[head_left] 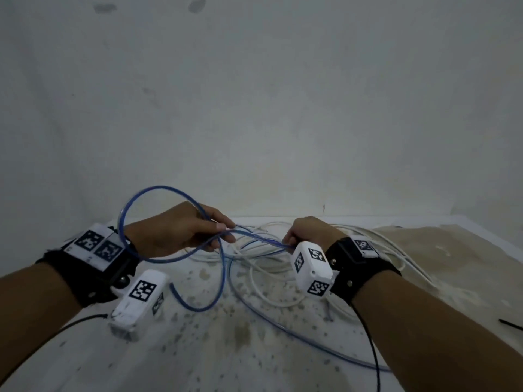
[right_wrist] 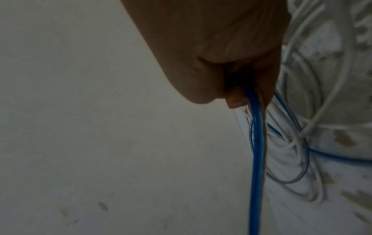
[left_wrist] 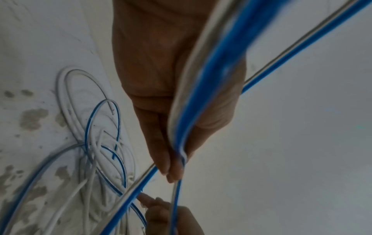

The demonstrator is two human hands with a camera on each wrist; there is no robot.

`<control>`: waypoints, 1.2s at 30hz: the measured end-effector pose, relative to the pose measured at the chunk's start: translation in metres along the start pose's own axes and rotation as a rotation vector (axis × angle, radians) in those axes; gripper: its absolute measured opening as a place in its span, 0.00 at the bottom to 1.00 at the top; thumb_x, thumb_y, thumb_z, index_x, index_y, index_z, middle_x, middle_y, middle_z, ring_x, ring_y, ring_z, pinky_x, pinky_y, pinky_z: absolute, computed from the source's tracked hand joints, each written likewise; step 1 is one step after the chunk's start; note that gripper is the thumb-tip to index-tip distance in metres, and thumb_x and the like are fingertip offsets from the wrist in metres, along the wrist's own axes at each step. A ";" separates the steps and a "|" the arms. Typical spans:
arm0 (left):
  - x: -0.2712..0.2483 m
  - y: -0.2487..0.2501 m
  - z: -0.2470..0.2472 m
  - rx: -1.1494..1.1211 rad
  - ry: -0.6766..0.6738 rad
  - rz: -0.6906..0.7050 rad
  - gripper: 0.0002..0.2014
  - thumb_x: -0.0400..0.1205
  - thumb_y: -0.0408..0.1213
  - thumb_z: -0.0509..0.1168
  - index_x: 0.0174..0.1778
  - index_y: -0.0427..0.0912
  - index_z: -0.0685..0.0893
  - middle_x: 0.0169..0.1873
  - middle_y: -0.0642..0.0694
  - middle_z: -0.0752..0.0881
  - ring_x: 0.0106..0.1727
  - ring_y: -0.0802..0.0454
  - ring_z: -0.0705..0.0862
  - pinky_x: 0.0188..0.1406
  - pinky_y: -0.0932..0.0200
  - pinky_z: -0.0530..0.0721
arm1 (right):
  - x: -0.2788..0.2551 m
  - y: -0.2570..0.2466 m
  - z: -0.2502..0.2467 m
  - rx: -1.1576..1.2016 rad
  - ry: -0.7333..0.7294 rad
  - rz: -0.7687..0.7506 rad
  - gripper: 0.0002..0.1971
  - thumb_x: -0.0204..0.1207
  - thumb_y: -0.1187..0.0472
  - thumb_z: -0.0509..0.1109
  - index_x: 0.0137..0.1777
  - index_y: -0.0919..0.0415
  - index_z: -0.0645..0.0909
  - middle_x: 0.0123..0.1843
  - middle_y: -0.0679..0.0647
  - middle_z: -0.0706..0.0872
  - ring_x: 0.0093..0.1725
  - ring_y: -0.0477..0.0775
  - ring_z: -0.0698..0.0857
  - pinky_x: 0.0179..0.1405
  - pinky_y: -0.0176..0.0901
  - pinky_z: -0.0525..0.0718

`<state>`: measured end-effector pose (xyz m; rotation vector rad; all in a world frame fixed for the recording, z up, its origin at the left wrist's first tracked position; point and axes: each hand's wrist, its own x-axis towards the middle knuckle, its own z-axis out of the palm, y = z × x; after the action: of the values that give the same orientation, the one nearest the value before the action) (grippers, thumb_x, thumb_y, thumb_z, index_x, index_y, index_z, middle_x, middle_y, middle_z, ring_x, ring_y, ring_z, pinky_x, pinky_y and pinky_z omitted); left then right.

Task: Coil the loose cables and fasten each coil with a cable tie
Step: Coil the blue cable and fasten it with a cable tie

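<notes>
A blue cable point(head_left: 158, 190) forms a raised loop over my left hand point(head_left: 195, 230), which pinches the crossing strands between thumb and fingers; in the left wrist view the blue cable point(left_wrist: 201, 98) runs along the palm to the fingertips point(left_wrist: 173, 173). My right hand point(head_left: 305, 233) grips the same blue cable a short way to the right, fingers curled round the blue cable point(right_wrist: 255, 143) in the right wrist view. The rest of the blue cable trails across the table toward me. A loose white cable point(head_left: 271, 267) lies tangled beneath both hands. A black cable tie point(head_left: 509, 325) lies at the right edge.
The white table point(head_left: 226, 349) is stained and speckled, with a beige cloth-like patch point(head_left: 452, 264) at the right. A plain pale wall point(head_left: 254, 108) rises just behind the table. Thin black wires point(head_left: 370, 343) run from the wrist cameras along both forearms.
</notes>
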<state>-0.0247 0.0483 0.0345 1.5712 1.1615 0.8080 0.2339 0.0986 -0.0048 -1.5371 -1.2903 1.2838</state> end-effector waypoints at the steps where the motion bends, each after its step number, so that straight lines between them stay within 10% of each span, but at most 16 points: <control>1: 0.002 -0.003 -0.003 -0.012 0.037 -0.006 0.08 0.85 0.25 0.63 0.54 0.30 0.87 0.47 0.33 0.91 0.32 0.52 0.87 0.33 0.63 0.87 | -0.004 -0.003 -0.003 0.106 -0.033 0.111 0.15 0.84 0.67 0.58 0.36 0.72 0.75 0.29 0.66 0.78 0.19 0.55 0.73 0.22 0.36 0.71; 9: 0.016 -0.015 -0.018 0.241 0.166 -0.053 0.09 0.87 0.26 0.61 0.49 0.31 0.87 0.42 0.36 0.91 0.35 0.49 0.91 0.34 0.59 0.90 | -0.033 -0.014 -0.050 -0.145 0.050 0.091 0.17 0.88 0.65 0.56 0.48 0.78 0.82 0.16 0.52 0.69 0.13 0.46 0.60 0.15 0.30 0.57; 15: 0.036 -0.003 -0.023 0.642 0.169 -0.159 0.13 0.85 0.37 0.67 0.47 0.29 0.88 0.38 0.37 0.91 0.35 0.43 0.91 0.40 0.47 0.92 | -0.064 -0.049 -0.068 -0.167 0.141 -0.062 0.22 0.88 0.59 0.53 0.48 0.75 0.84 0.26 0.53 0.66 0.21 0.47 0.58 0.19 0.33 0.57; 22: 0.054 0.032 0.006 1.237 -0.048 -0.052 0.13 0.84 0.34 0.67 0.62 0.34 0.86 0.57 0.41 0.89 0.58 0.45 0.87 0.53 0.60 0.80 | -0.091 -0.055 -0.088 -0.059 -0.002 -0.064 0.17 0.87 0.61 0.60 0.53 0.76 0.85 0.24 0.51 0.71 0.18 0.45 0.63 0.15 0.34 0.61; 36: 0.124 0.053 0.020 1.189 -0.016 0.244 0.23 0.82 0.22 0.57 0.72 0.41 0.80 0.81 0.41 0.67 0.80 0.44 0.68 0.77 0.53 0.66 | -0.065 -0.031 -0.086 0.022 0.061 -0.154 0.17 0.88 0.58 0.60 0.50 0.75 0.78 0.23 0.50 0.61 0.20 0.47 0.56 0.19 0.38 0.56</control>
<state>0.0488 0.1560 0.0740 2.7004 1.5665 0.1801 0.3105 0.0474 0.0587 -1.4219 -1.3239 1.1421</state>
